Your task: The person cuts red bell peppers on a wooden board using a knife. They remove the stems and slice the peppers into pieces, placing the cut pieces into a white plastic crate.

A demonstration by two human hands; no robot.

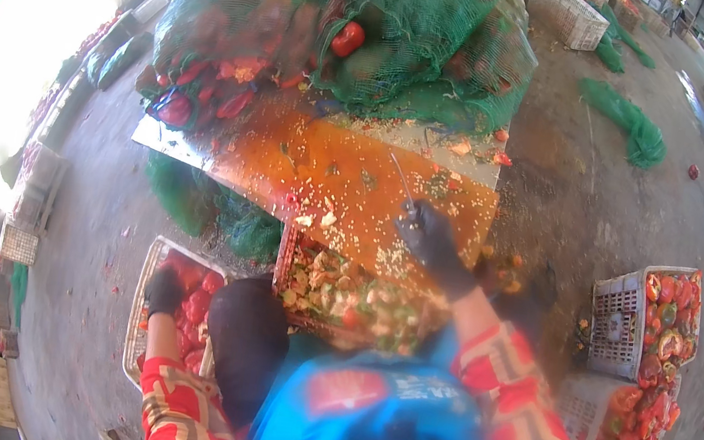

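My right hand [421,234], in a dark glove, is closed around a thin metal tool [403,180] above an orange work surface strewn with pale seeds [339,170]. At the lower left my left hand [165,292], also gloved, reaches into a white plastic crate of red bell peppers [196,306]; its fingers are partly hidden, so whether it holds a pepper cannot be told. Between my arms, a red crate [284,258] contains pepper cores and scraps. Green mesh sacks of peppers [414,31] lie at the far side of the surface, with one red pepper [347,39] showing brightly.
Crates heaped with red peppers [669,315] stand on the floor at right. An empty-looking white crate [567,14] is at the upper right, near loose green netting [626,121]. More netting [242,221] lies under the surface's left edge. Stacked crates line the left wall.
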